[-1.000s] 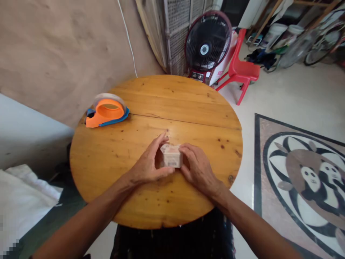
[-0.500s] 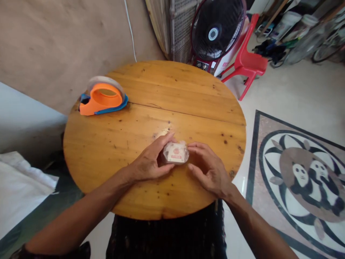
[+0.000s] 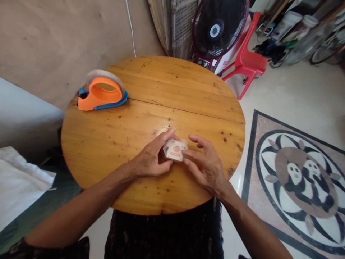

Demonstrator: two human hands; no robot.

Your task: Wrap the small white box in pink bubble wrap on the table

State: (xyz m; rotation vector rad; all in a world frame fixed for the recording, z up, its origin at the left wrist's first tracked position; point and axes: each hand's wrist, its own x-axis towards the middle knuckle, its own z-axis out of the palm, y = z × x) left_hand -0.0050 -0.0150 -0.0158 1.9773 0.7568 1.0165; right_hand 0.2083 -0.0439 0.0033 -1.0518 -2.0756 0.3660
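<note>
Two hands: both work at the centre of the frame, on either side of one small film-wrapped carton (image 3: 175, 149).
Carton: just below mid-frame, over the round wooden table (image 3: 129, 136), pale face with red print turned up and slightly tilted; whether its underside touches the wood cannot be told.
Left hand (image 3: 149, 154): curved around the carton's left side, thumb along the near edge, fingers behind the far edge; this clasp probably steadies the carton.
Right hand (image 3: 207, 163): fingers spread apart, with fingertips at the carton's right edge; the loose posture suggests light guiding or adjusting of the film rather than bearing weight.
Printed face: turned up toward the wearer, presumably so that the wrapping can be viewed.
Orange tape dispenser (image 3: 104, 94): upper left of the frame, near the table's rim, well apart from both hands; probably parked there to leave elbow room.
Obstruction: the left fingers and thumb mask the carton's left end; its underside is hidden.
Upper right: an electric fan (image 3: 212, 30) and a red plastic chair (image 3: 249, 64) stand beyond the table's far edge, limiting space on that side.
Right edge: panda floor panel (image 3: 309, 180).
Lower left: white sack (image 3: 21, 183), beside the table.
</note>
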